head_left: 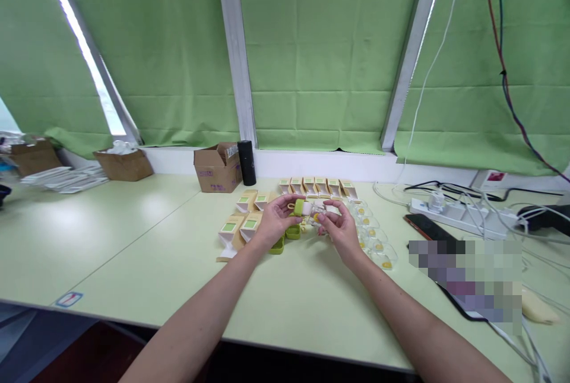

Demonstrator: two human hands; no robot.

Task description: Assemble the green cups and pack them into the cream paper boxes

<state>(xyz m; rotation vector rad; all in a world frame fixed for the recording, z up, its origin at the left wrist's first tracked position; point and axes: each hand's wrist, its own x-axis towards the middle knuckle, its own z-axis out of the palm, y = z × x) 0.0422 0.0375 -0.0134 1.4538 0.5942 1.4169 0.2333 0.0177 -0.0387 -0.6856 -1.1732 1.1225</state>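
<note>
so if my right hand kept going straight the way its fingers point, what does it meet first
The right hand points left, so it meets the green-capped clear piece it pinches, then the left hand gripping the other end. Depth is hard to judge, but nothing else seems between them.

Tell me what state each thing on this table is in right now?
Left hand: pinching the green-and-clear item.
Right hand: holding the same item's other end.
Cardboard box: flaps open.
Black cylinder: upright.
Small cartons: standing in a row.
Power strip: plug inserted.
</note>
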